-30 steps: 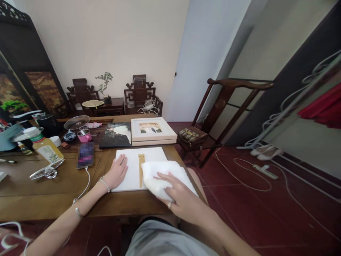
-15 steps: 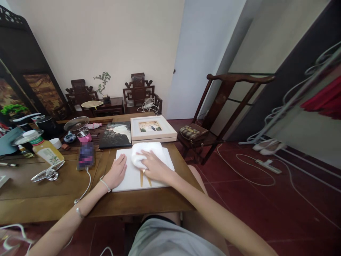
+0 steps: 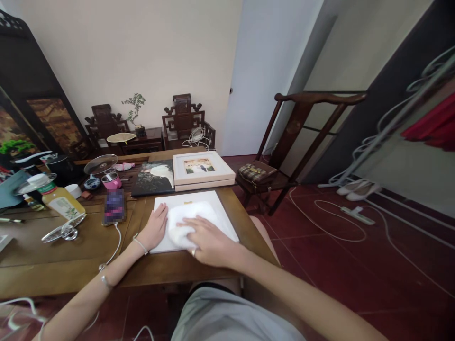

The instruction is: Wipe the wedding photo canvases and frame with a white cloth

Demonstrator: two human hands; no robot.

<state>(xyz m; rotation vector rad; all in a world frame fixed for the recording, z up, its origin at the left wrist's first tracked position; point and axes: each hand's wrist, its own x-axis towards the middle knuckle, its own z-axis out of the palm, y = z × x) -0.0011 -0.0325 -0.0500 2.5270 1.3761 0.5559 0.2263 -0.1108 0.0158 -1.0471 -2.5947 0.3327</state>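
Observation:
A flat white album or board (image 3: 224, 218) lies near the table's front edge. My left hand (image 3: 155, 229) rests along its left side, fingers stretched out and lying on the surface. My right hand (image 3: 208, 240) presses a folded white cloth (image 3: 188, 211) against the middle of the board, its fingers spread over the cloth. A small gold mark (image 3: 188, 202) shows just beyond the cloth; whatever lies beneath the cloth is hidden.
Behind the board are a white framed photo box (image 3: 204, 181) and a dark photo panel (image 3: 154, 177). To the left, a phone (image 3: 114, 208) trails a white cable, near a yellow bottle (image 3: 62, 201) and a pink cup (image 3: 111, 181). A wooden chair (image 3: 302, 137) holds a plaid bag.
My right hand has slid the cloth toward me, covering the lower gold marking and uncovering a gold mark farther up. My left hand has stayed in place.

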